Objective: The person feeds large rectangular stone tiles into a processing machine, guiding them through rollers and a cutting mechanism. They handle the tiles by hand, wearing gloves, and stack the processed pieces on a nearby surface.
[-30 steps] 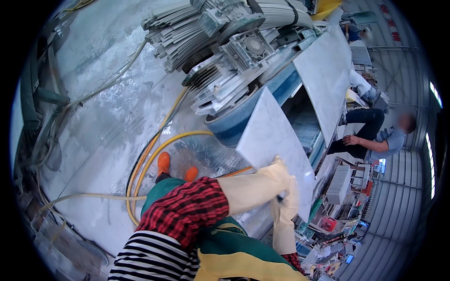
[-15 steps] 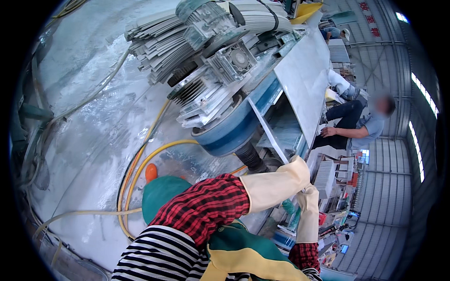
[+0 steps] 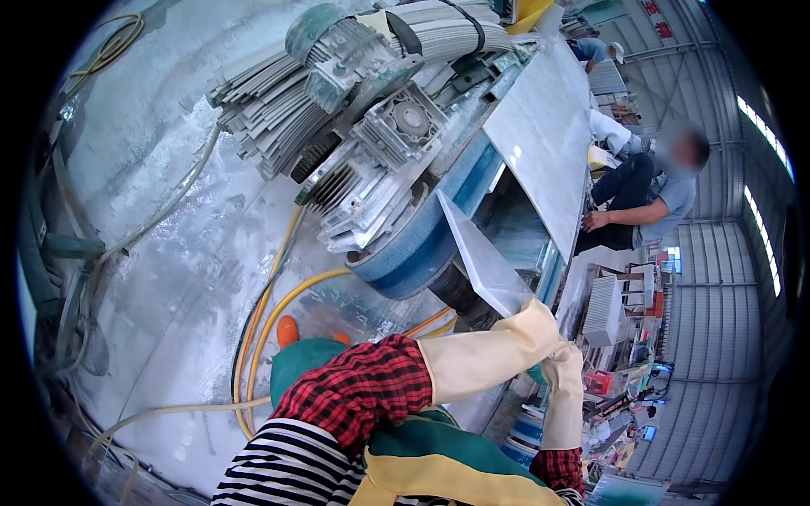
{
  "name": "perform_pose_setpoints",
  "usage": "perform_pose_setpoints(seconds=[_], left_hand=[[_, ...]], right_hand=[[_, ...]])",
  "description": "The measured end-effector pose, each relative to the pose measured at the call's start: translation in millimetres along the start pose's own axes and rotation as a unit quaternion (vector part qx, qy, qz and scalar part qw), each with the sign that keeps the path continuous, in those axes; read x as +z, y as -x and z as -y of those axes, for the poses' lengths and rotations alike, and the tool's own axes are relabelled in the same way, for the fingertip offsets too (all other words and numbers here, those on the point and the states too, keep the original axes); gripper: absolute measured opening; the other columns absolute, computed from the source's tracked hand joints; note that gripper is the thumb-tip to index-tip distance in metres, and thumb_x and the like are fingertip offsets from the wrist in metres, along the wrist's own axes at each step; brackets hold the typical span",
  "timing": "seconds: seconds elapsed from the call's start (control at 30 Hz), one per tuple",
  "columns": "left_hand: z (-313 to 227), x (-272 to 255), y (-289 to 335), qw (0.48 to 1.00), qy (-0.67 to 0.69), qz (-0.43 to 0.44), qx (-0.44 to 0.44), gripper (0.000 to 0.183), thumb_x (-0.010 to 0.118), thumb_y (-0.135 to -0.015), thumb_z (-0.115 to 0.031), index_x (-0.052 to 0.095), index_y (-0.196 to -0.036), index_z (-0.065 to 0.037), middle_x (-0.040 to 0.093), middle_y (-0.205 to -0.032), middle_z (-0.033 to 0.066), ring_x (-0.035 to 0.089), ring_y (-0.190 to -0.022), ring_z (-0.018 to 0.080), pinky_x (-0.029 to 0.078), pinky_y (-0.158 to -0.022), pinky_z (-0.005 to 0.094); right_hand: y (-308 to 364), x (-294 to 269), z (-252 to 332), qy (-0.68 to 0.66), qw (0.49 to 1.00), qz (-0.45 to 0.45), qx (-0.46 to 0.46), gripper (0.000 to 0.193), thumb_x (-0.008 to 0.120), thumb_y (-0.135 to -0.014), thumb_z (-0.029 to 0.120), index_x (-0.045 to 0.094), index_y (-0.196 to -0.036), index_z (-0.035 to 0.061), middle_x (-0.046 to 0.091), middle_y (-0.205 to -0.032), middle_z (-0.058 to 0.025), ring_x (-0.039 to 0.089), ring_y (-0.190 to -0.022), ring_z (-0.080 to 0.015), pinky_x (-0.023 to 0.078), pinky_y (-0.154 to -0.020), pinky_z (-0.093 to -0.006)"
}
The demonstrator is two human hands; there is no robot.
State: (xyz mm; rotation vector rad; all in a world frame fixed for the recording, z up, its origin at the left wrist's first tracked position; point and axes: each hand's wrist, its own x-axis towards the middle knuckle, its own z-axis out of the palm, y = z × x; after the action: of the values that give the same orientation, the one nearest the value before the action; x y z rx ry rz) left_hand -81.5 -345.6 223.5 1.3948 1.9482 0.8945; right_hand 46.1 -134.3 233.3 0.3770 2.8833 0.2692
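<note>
Gripping a pale slab (image 3: 489, 270) with my left gloved hand (image 3: 537, 329), I have my right gloved hand (image 3: 563, 364) against it, that hold hidden from view. Nearly edge-on half a second ago, the slab now shows more face beside the blue machine's (image 3: 405, 271) rounded end, its angle apparently unsettled. A second slab (image 3: 544, 143) covers the machine's right edge; beyond, a red crate's (image 3: 597, 384) contents are indistinct.

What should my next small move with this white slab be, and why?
Perhaps slide your left hand farther along the white slab: it holds the near end, right hand close beside it, while the far corner points toward the blue rim.
</note>
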Motion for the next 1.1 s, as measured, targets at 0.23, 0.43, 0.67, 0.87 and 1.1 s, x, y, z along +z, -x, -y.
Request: perform_pose_setpoints(seconds=[0.23,0.43,0.67,0.87,1.1], left_hand=[[8,22,-10,0.995,-0.069,-0.033,0.059,0.028,0.067,-0.092,-0.01,0.076,-0.117,-0.004,0.072,-0.124,0.0153,0.07,-0.116,0.0361,0.058,-0.09,0.047],[5,24,3,0.986,-0.138,-0.056,0.075,0.024,0.072,-0.087,-0.012,0.078,-0.109,-0.004,0.076,-0.11,0.0122,0.074,-0.099,0.0297,0.055,-0.087,0.0428],[2,20,24,0.979,-0.171,-0.077,0.082,0.019,0.07,-0.088,-0.011,0.079,-0.103,-0.006,0.077,-0.103,0.0117,0.074,-0.101,0.0303,0.055,-0.087,0.0427],[-2,28,23,0.984,-0.166,-0.048,0.032,0.028,0.069,-0.092,-0.015,0.078,-0.119,-0.011,0.075,-0.123,0.0082,0.073,-0.112,0.0255,0.055,-0.085,0.0439],[-1,24,26,0.987,-0.151,0.007,0.046,0.031,0.065,-0.097,-0.013,0.076,-0.126,-0.009,0.072,-0.128,0.0125,0.07,-0.12,0.0304,0.057,-0.095,0.0456]], right_hand=[[-1,0,6,-0.004,0.999,0.035,-0.001,0.05,0.069,-0.095,0.014,0.064,-0.144,0.0243,0.072,-0.135,-0.009,0.067,-0.127,-0.0299,0.052,-0.107,-0.037],[10,10,5,-0.056,0.998,0.001,-0.018,0.046,0.067,-0.096,0.01,0.066,-0.141,0.0219,0.07,-0.137,-0.0096,0.066,-0.128,-0.0288,0.052,-0.109,-0.0363],[20,26,5,-0.109,0.99,-0.067,-0.056,0.054,0.072,-0.086,0.003,0.069,-0.137,0.0196,0.072,-0.134,-0.0117,0.069,-0.125,-0.0292,0.054,-0.106,-0.0369],[26,27,13,-0.071,0.993,-0.081,-0.057,0.059,0.072,-0.082,-0.001,0.068,-0.137,0.0196,0.072,-0.134,-0.0119,0.07,-0.123,-0.0296,0.056,-0.104,-0.0378],[33,38,4,-0.066,0.995,-0.061,-0.044,0.059,0.073,-0.083,0.004,0.067,-0.139,0.0214,0.071,-0.135,-0.0123,0.069,-0.122,-0.0311,0.055,-0.104,-0.0376]])
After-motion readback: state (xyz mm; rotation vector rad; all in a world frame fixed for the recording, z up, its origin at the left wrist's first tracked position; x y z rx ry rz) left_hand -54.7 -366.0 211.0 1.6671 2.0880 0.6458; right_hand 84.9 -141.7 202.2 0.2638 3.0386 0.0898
